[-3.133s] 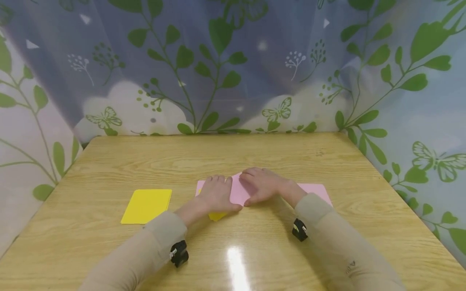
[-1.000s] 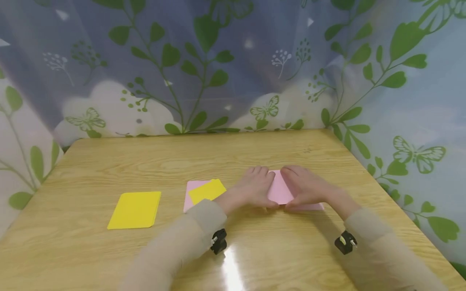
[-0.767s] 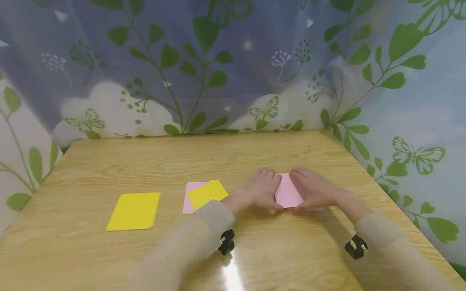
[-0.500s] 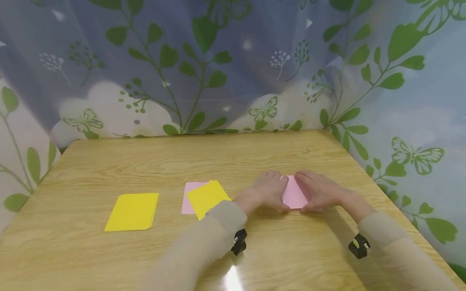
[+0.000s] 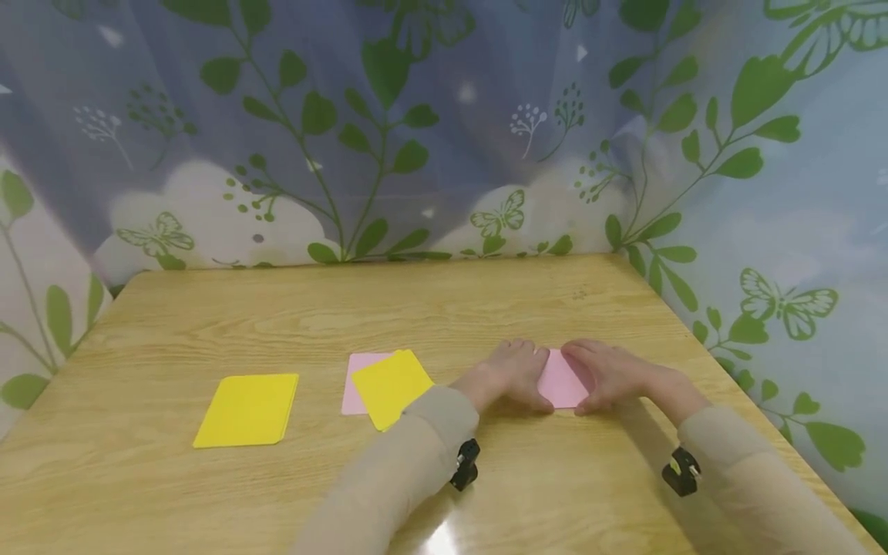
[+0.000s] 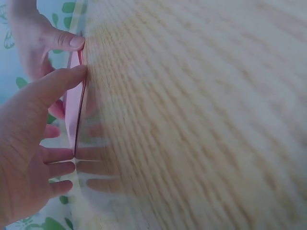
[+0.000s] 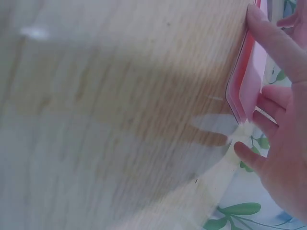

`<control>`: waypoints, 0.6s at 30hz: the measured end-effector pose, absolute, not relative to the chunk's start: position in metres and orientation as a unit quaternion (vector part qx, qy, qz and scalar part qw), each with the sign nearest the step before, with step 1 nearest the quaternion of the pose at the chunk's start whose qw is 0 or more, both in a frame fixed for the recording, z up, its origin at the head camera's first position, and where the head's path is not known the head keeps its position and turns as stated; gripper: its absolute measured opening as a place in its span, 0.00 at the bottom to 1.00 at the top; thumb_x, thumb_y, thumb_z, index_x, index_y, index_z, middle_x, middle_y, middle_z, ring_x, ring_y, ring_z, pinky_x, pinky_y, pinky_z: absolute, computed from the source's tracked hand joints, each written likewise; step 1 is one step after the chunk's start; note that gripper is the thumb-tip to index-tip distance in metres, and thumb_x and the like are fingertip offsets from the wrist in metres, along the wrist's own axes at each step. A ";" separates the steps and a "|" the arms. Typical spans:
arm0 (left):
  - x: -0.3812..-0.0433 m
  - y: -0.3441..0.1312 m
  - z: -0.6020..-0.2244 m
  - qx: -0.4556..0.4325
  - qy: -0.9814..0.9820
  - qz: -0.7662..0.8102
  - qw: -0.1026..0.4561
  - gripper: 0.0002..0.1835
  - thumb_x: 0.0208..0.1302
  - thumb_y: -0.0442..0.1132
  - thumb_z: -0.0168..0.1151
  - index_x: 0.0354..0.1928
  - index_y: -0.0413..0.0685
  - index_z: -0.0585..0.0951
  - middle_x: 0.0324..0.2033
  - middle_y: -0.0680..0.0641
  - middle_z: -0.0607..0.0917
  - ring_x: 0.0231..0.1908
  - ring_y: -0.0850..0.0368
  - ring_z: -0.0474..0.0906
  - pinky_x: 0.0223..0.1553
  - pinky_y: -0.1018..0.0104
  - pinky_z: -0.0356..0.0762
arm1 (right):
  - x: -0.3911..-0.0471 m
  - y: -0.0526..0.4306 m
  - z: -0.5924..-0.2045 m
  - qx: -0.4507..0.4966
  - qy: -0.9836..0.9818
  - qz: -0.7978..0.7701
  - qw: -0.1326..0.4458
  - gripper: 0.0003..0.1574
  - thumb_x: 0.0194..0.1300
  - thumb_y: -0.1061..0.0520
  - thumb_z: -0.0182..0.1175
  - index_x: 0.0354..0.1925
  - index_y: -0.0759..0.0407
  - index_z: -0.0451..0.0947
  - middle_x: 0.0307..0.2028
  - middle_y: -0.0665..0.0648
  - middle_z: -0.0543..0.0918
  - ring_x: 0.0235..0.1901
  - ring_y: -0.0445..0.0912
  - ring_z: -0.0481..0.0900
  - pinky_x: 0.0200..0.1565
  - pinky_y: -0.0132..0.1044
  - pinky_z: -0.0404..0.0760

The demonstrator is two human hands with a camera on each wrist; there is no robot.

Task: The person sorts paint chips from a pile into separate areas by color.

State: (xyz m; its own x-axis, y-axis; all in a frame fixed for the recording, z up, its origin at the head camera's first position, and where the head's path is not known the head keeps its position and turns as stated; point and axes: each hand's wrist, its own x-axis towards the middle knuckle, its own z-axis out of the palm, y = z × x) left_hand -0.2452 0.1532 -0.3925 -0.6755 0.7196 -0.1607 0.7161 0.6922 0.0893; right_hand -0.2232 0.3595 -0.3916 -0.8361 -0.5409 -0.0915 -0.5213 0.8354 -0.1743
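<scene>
A small stack of pink cards (image 5: pixel 563 381) lies on the table between the two hands. My left hand (image 5: pixel 516 372) holds its left side, thumb on the near edge and fingers at the far side. Opposite it, my right hand (image 5: pixel 610 375) grips the right part, thumb also along the near edge. The right wrist view shows the layered edges of the pink stack (image 7: pixel 247 81) slightly spread at one corner. Further left, yellow cards (image 5: pixel 391 388) lie turned at an angle over a pink card (image 5: pixel 354 395), partly behind the left sleeve.
A neat stack of yellow cards (image 5: pixel 246 410) lies at the left of the wooden table (image 5: pixel 333 493). Patterned curtain (image 5: pixel 416 169) hangs behind the table and along both sides. A small black camera (image 5: pixel 465 465) sits on each wrist.
Both hands have moved right with the pink cards, uncovering the yellow cards and the pink card beneath. The spread pink cards are drawn together into a compact stack between the hands.
</scene>
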 end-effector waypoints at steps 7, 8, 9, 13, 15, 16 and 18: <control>-0.246 0.154 -0.395 0.388 0.916 0.004 0.096 0.46 0.50 0.67 0.60 0.67 0.51 0.61 0.57 0.48 0.70 0.57 0.55 0.64 0.60 0.61 0.60 | -0.223 0.358 -0.391 -0.266 0.957 -0.081 0.088 0.60 0.41 0.36 0.70 0.62 0.70 0.61 0.60 0.71 0.65 0.59 0.66 0.63 0.53 0.64 0.64; -0.245 0.154 -0.396 0.388 0.917 0.004 0.098 0.47 0.50 0.67 0.60 0.68 0.51 0.60 0.58 0.48 0.69 0.58 0.55 0.64 0.60 0.61 0.60 | -0.223 0.358 -0.391 -0.264 0.957 -0.082 0.089 0.60 0.41 0.36 0.70 0.62 0.70 0.61 0.60 0.71 0.65 0.59 0.66 0.63 0.52 0.65 0.63; -0.245 0.154 -0.395 0.387 0.917 0.004 0.099 0.47 0.50 0.68 0.59 0.68 0.51 0.60 0.58 0.48 0.69 0.58 0.55 0.63 0.60 0.61 0.60 | -0.222 0.358 -0.391 -0.262 0.957 -0.083 0.091 0.60 0.41 0.36 0.70 0.62 0.70 0.61 0.60 0.71 0.64 0.59 0.66 0.62 0.52 0.65 0.63; -0.244 0.153 -0.394 0.386 0.917 0.001 0.101 0.48 0.51 0.68 0.58 0.69 0.51 0.58 0.59 0.47 0.68 0.59 0.55 0.63 0.60 0.61 0.60 | -0.222 0.358 -0.391 -0.255 0.958 -0.089 0.097 0.59 0.41 0.37 0.70 0.62 0.69 0.61 0.60 0.71 0.63 0.59 0.66 0.62 0.51 0.67 0.63; -0.243 0.151 -0.394 0.387 0.917 0.001 0.100 0.47 0.51 0.68 0.58 0.69 0.51 0.59 0.60 0.47 0.68 0.59 0.55 0.63 0.60 0.61 0.60 | -0.222 0.358 -0.391 -0.257 0.958 -0.089 0.094 0.58 0.41 0.38 0.71 0.62 0.69 0.61 0.60 0.71 0.64 0.58 0.66 0.62 0.50 0.68 0.63; -0.243 0.151 -0.394 0.388 0.916 0.002 0.099 0.47 0.51 0.68 0.58 0.68 0.50 0.59 0.60 0.47 0.68 0.59 0.55 0.63 0.60 0.61 0.60 | -0.223 0.358 -0.391 -0.261 0.957 -0.088 0.089 0.58 0.41 0.38 0.71 0.61 0.69 0.62 0.59 0.71 0.64 0.58 0.66 0.63 0.50 0.67 0.64; -0.242 0.148 -0.394 0.390 0.916 0.007 0.098 0.46 0.51 0.68 0.58 0.67 0.49 0.61 0.60 0.47 0.69 0.59 0.54 0.64 0.60 0.61 0.61 | -0.223 0.356 -0.392 -0.266 0.957 -0.087 0.076 0.57 0.43 0.38 0.70 0.61 0.70 0.62 0.59 0.71 0.65 0.57 0.66 0.64 0.50 0.66 0.64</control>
State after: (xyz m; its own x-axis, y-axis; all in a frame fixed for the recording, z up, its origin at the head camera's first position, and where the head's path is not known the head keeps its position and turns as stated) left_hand -0.2424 0.1485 -0.3941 -0.6767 0.7155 -0.1735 0.7126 0.6958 0.0900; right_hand -0.2229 0.3564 -0.3918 -0.8466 -0.5229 -0.0989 -0.4966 0.8430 -0.2067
